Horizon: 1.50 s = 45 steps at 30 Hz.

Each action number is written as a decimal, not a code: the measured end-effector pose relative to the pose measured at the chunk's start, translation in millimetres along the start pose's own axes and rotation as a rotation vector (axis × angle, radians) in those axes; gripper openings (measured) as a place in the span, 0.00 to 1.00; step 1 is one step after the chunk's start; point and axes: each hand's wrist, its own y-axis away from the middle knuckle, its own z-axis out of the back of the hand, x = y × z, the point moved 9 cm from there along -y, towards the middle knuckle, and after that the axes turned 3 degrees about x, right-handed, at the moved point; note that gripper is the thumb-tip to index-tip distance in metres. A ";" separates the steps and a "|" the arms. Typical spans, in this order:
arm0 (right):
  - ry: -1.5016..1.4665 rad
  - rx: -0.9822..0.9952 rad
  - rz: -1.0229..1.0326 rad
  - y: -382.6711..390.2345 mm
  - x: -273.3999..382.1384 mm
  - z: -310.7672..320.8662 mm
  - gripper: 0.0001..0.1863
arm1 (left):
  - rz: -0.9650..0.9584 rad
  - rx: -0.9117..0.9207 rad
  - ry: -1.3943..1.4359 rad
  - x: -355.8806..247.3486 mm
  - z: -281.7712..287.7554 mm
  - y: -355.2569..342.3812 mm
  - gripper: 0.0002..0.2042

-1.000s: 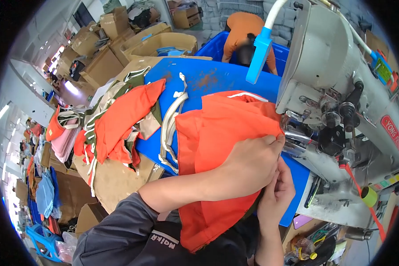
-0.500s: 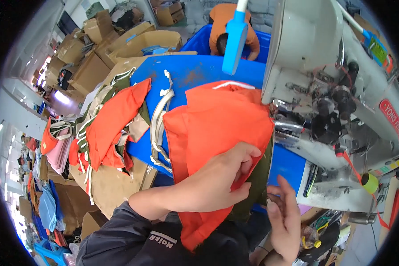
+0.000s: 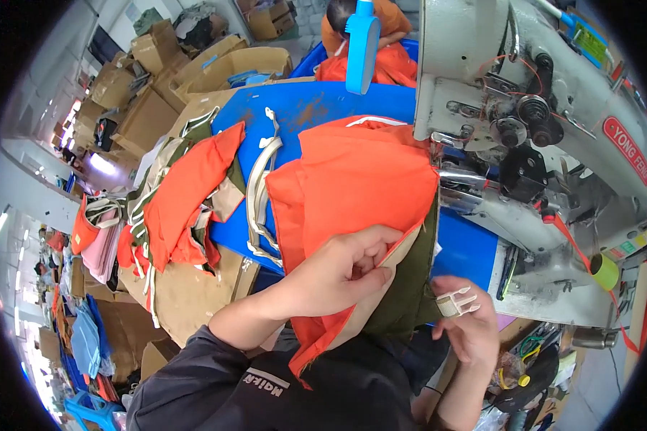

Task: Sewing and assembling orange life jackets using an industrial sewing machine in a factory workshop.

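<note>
An orange fabric piece (image 3: 352, 194), lined in beige with an olive-green layer (image 3: 402, 294) beneath, lies across the blue table and hangs over its near edge. My left hand (image 3: 345, 273) rests on it, fingers closed on the folded-back right edge so the beige side shows. To the right, my right hand (image 3: 474, 327) holds a cream plastic buckle (image 3: 456, 302), its prongs pointing right, beside the olive layer's corner. The fabric's far right edge reaches the presser area of a sewing machine (image 3: 474, 169); the needle point cannot be made out.
Cream webbing straps (image 3: 260, 194) lie left of the fabric on the blue table (image 3: 316, 104). Farther left is a pile of orange, olive and beige pieces (image 3: 187, 187). A blue plastic tool (image 3: 363, 54) hangs ahead. Beyond, a co-worker (image 3: 381, 21) handles orange fabric. Cardboard boxes (image 3: 151, 115) stand behind.
My left hand has turned the orange edge back, exposing beige lining. My right hand has brought the buckle up into plain view. The co-worker has straightened, with orange fabric now showing.
</note>
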 end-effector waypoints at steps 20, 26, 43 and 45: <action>1.056 -0.540 0.386 -20.1 34.8 -62.7 0.24 | -0.057 0.115 -0.299 -30.5 -1.3 -7.3 0.24; 0.981 -0.542 0.468 -16.7 42.0 -68.0 0.27 | -0.023 0.071 -0.232 -36.7 -5.3 -8.6 0.24; 0.983 -0.359 0.372 -24.0 39.8 -79.2 0.27 | 0.102 -0.088 0.077 -17.3 5.8 2.0 0.23; 0.958 -0.365 0.421 -23.6 34.1 -72.9 0.26 | 0.056 -0.052 -0.211 -45.0 -0.4 -2.5 0.23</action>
